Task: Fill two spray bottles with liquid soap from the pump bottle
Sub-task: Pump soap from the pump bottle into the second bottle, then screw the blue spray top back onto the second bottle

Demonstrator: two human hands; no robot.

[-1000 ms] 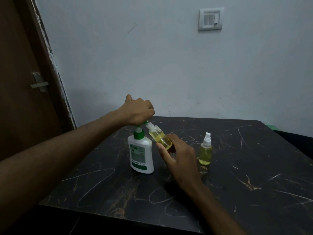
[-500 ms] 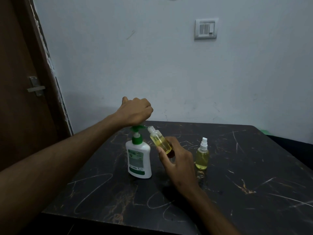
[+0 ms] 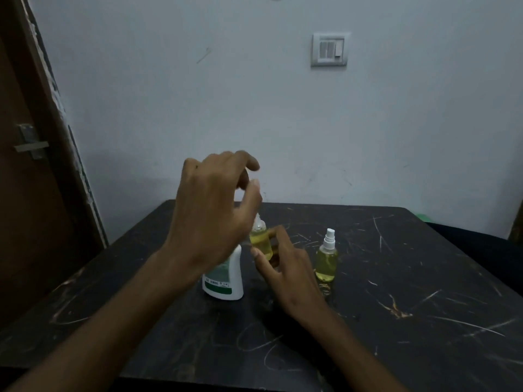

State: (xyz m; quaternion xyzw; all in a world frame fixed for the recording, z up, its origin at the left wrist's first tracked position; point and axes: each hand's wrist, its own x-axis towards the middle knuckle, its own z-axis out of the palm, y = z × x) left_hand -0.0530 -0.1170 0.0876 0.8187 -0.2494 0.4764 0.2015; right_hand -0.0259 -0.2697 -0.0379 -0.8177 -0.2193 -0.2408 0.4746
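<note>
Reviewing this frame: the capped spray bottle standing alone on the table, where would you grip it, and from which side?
Grip the capped spray bottle around its round yellow body, below the narrow white nozzle, probably coming in from its right or front. It stands upright and apart, with bare table there, while the right hand and the bottle it holds crowd its left.

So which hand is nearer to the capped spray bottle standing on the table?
The right hand. It holds the uncapped bottle just left of the capped spray bottle, apart from it. The left hand is farther left, raised over the pump bottle.
</note>
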